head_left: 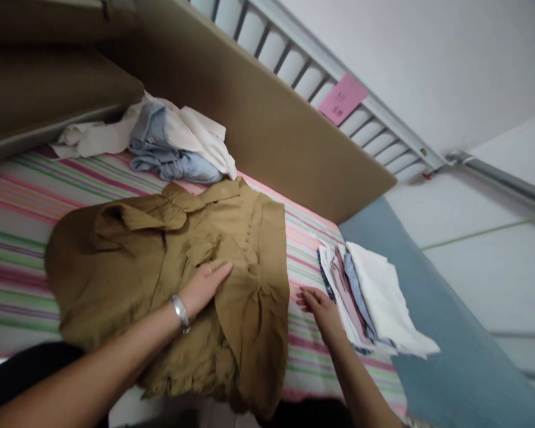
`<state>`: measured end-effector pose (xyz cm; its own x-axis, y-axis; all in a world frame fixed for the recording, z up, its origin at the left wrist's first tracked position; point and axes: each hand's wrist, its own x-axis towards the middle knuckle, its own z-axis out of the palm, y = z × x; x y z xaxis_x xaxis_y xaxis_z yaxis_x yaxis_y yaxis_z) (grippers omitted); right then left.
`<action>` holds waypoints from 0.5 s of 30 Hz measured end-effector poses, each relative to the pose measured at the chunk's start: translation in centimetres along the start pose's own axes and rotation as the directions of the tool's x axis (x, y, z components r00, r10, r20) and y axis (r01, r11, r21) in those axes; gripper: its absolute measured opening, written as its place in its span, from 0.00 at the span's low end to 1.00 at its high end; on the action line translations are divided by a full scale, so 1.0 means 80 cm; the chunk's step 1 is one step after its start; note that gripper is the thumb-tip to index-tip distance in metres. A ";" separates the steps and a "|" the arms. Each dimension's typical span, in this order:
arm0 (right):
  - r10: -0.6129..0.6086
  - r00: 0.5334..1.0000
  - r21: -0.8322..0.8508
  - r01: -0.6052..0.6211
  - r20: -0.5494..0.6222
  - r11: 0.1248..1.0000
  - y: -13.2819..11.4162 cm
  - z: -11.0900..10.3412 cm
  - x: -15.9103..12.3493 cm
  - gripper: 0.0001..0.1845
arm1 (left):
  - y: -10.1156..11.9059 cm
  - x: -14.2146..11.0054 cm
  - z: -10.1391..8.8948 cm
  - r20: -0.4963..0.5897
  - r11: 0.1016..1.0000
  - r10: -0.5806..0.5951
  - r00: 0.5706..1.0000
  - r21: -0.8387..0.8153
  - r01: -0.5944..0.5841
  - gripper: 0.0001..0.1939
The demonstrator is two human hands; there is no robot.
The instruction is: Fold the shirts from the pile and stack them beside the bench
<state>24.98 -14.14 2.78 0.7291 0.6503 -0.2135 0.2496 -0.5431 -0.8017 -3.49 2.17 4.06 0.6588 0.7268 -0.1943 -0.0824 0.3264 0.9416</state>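
Observation:
An olive-brown shirt [129, 267] with a row of small buttons and gathered ruffles lies spread on a striped bedsheet [13, 249]. My left hand [205, 288], with a silver bangle at the wrist, is on the middle of the shirt. Its thumb rests on top of the cloth, while the other fingers are mostly tucked into a fold. Just right of the shirt's edge, my right hand [315, 302] hovers over the sheet with loosely bent fingers and nothing in it. Beside that hand lies a stack of folded clothes [378, 291], white on top.
Crumpled white and light-blue clothes [173, 142] lie beyond the shirt, against a brown board [285, 119]. Behind the board runs a white slatted rail [271, 47] bearing a pink note [343, 98]. A blue-grey surface [437, 333] borders the sheet on the right.

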 end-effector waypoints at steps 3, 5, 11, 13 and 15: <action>0.050 0.998 -0.029 -0.051 -0.049 0.998 0.065 -0.015 -0.099 0.26 | -0.019 0.011 -0.001 -0.049 0.999 0.053 0.997 -0.007 -0.054 0.23; 0.080 0.993 -0.032 -0.083 -0.085 0.996 0.091 -0.007 -0.155 0.27 | -0.030 0.015 0.001 -0.084 0.996 0.094 0.992 0.002 -0.094 0.22; -0.034 0.993 -0.130 0.019 -0.110 0.991 0.069 0.044 -0.234 0.26 | -0.045 0.006 0.010 -0.126 0.996 -0.007 0.992 0.092 0.019 0.23; -0.062 0.992 -0.177 0.042 -0.107 0.983 0.049 0.052 -0.237 0.25 | -0.047 0.001 0.011 -0.124 0.994 -0.059 0.991 0.088 0.070 0.21; -0.088 0.990 -0.251 0.058 -0.110 0.966 0.039 0.058 -0.241 0.27 | -0.047 -0.004 0.012 -0.116 0.989 -0.127 0.985 0.056 0.134 0.17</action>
<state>8.78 -25.90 1.80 0.7698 0.6333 -0.0797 0.4434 -0.6204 -0.6469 -2.70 0.14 0.88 0.5726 0.7448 -0.3426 0.0481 0.3867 0.9210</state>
